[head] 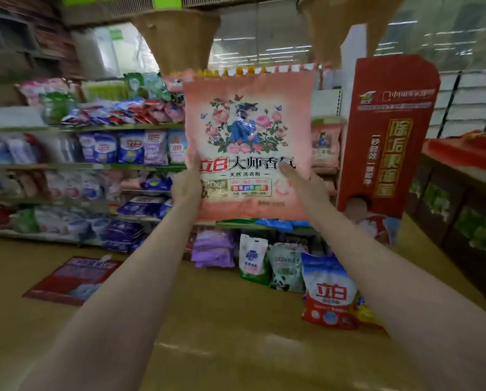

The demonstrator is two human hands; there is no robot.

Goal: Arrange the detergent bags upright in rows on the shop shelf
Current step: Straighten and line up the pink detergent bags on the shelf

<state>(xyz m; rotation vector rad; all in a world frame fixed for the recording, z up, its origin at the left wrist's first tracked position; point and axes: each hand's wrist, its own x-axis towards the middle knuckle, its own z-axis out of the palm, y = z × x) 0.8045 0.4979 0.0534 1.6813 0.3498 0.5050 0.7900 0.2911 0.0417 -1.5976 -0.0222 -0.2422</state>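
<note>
A large pink detergent bag (247,136) with a flower picture is held upright in front of the shop shelf (128,166). My left hand (185,187) grips its lower left edge, thumb on the front. My right hand (303,183) grips the lower right edge, thumb lying across the printed front. Behind the bag's right side a matching pink bag (325,146) stands on the shelf. Rows of blue, purple and pink bags (128,148) fill the shelf levels to the left.
A tall red cardboard display (385,136) stands right of the shelf. On the floor below are a red-and-blue bag (329,294), a green-white bag (287,268), a white bag (253,259) and purple bags (213,248). A red floor sticker (72,280) lies left. Green boxes (462,221) line the right.
</note>
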